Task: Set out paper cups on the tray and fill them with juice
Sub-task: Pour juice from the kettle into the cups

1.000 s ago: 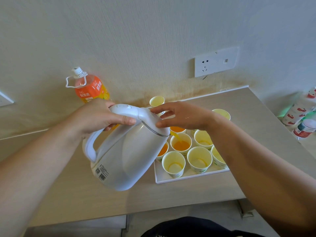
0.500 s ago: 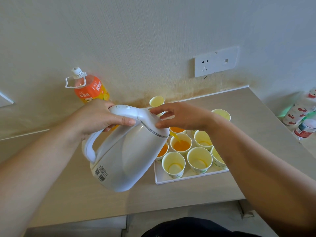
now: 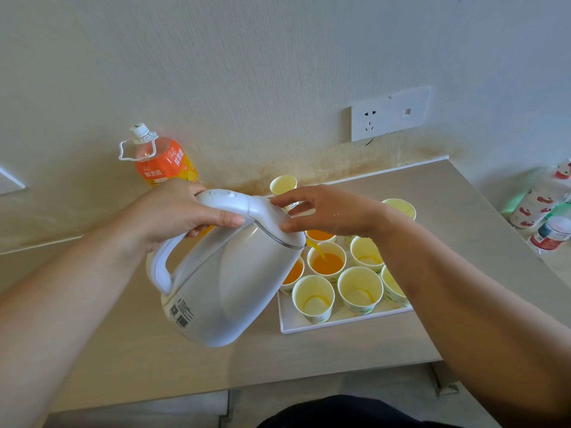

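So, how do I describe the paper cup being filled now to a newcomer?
Find the white rectangular tray on the beige counter, with pale yellow paper cups. Look below the spout of the white plastic kettle. Only that cup has an orange stream falling into it.

kettle (image 3: 234, 282) white | juice (image 3: 327, 263) orange | cups (image 3: 360, 293) pale yellow | tray (image 3: 346, 321) white

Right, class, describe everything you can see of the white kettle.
The white kettle looks like smooth plastic, with a loop handle, shut lid and barcode label near its base. Held off the counter and tipped rightward, it pours orange juice into a cup on the tray. The left hand grips the handle; the right hand's fingers touch the lid.
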{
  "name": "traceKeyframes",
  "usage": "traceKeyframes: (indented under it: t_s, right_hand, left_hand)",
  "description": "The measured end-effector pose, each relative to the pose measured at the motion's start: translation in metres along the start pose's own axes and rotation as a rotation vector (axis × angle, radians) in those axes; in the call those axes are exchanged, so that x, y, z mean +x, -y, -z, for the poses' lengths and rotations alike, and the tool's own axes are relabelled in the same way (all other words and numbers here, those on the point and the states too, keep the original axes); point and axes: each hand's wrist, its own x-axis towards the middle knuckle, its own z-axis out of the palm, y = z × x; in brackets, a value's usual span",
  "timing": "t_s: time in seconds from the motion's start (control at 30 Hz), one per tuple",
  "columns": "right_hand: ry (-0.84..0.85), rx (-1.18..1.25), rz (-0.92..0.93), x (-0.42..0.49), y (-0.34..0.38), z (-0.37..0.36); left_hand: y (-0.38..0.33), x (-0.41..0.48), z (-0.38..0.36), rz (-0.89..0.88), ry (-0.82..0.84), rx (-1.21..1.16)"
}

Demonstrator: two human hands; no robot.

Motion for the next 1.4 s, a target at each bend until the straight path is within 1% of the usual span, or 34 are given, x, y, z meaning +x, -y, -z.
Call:
traceKeyframes:
  t_s: [0.13, 0.57, 1.4]
  right_hand:
    - [0.003, 0.002, 0.002, -0.0016, 0.0017, 0.0010]
    - [0.006, 0.004, 0.006, -0.0044, 0.0021, 0.0011]
    - [0.002, -0.007, 0.012, -0.0062, 0.0048, 0.0022]
  left_hand:
    - [-0.0023, -0.0012, 0.0020, 0.006, 0.011, 0.028]
    - [-0.0056, -0.0066, -0.0003, 0.028, 0.004, 0.001]
    - [-0.0078, -0.0066, 0.0040, 0.007, 0.008, 0.038]
